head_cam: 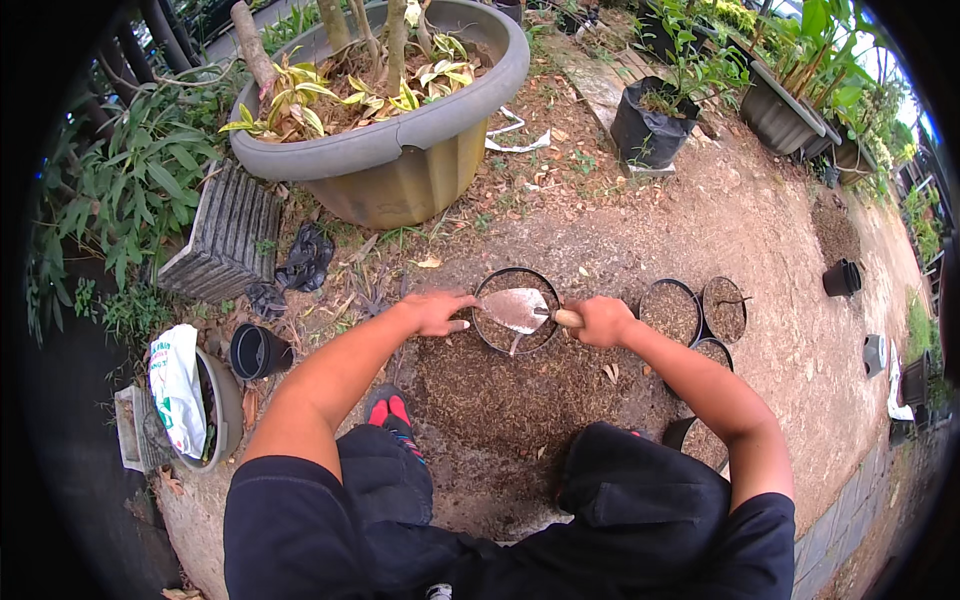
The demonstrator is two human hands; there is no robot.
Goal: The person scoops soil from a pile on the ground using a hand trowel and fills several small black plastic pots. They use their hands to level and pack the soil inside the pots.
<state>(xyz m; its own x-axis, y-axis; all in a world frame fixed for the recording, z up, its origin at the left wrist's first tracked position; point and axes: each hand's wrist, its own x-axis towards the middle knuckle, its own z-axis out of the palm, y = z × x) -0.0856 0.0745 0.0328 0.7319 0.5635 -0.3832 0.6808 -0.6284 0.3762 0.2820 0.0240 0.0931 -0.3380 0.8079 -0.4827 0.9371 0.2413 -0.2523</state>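
My right hand (604, 321) grips the wooden handle of a trowel (516, 309). Its soil-dusted metal blade lies over a round black plant pot (517, 349) filled with brown potting mix. At the pot's left rim is my left hand (438, 311), slightly blurred, with the fingers apart and the fingertips close to the blade's tip. Whether they touch the blade or the rim I cannot tell. Loose brown mix (510, 397) is spread on the ground between the pot and my feet.
Several filled black pots (670, 311) stand to the right, partly behind my forearm. An unfilled black pot (259, 351) is at left, near a planter (229, 420) with a white bag (177, 390). A large grey planter (405, 184) stands ahead, with a black grow bag (651, 127) farther right.
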